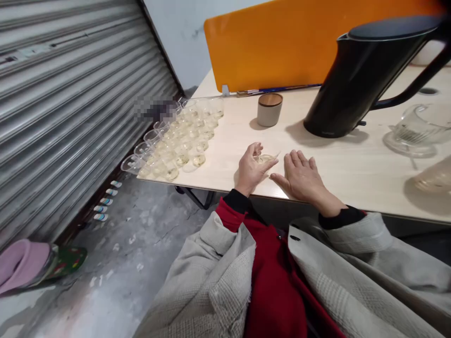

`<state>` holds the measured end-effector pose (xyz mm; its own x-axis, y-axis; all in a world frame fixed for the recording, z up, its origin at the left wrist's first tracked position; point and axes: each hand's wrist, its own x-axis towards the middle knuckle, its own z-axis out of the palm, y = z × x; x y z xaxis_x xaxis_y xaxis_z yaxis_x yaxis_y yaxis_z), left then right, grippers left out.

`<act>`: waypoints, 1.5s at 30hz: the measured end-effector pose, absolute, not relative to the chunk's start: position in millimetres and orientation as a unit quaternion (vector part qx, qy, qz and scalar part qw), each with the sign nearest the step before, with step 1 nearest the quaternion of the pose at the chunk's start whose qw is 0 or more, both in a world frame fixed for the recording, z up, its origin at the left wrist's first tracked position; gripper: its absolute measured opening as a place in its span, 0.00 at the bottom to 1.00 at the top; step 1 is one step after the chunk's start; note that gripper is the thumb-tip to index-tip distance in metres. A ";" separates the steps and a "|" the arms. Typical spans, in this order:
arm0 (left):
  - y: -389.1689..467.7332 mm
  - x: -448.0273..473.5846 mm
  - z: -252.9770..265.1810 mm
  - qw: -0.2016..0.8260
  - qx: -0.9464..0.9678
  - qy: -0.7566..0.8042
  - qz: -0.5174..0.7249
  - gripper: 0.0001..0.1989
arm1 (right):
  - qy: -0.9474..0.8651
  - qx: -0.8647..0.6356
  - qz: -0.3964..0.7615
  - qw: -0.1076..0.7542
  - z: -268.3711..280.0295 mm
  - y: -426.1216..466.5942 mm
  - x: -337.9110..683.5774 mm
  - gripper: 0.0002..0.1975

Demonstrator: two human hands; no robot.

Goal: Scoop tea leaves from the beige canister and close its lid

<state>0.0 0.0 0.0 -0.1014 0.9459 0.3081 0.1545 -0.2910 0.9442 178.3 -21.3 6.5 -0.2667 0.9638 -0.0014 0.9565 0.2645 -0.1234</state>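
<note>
Many clear plastic cups (192,136) with pale yellowish contents already stand in close rows at the left end of the worktop (234,134). The left hand (251,169) curls around what looks like a clear cup (264,158) near the front edge, apart from those rows, its contents unclear; the right hand (303,177) is spread and empty beside it.

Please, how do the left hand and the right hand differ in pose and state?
The left hand is curled around a clear cup; the right hand holds nothing visible. The left hand is bent, whereas the right hand is nearly flat. Both are bare, with black cuffs at the wrists.
</note>
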 end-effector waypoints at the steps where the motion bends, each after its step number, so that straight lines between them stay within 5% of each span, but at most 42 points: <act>1: -3.5 -2.5 1.5 0.344 0.569 0.486 0.567 0.33 | -0.796 -0.603 0.048 0.039 6.2 -21.3 178.5 0.47; 6: -33.0 -40.0 7.1 0.294 0.543 0.528 0.583 0.34 | -0.799 -0.598 0.034 0.047 5.0 -21.4 179.2 0.46; 16: -89.8 -154.9 -2.8 -0.023 0.411 0.699 0.585 0.31 | -0.804 -0.592 0.029 0.054 3.4 -23.0 180.5 0.45; 31: -81.2 -170.6 -28.1 -0.070 0.376 0.712 0.589 0.40 | -0.808 -0.587 0.014 0.036 10.8 -26.2 177.5 0.39; 45: -77.5 -173.3 -31.2 -0.085 0.365 0.716 0.589 0.37 | -0.812 -0.582 0.002 0.043 10.6 -24.4 178.3 0.36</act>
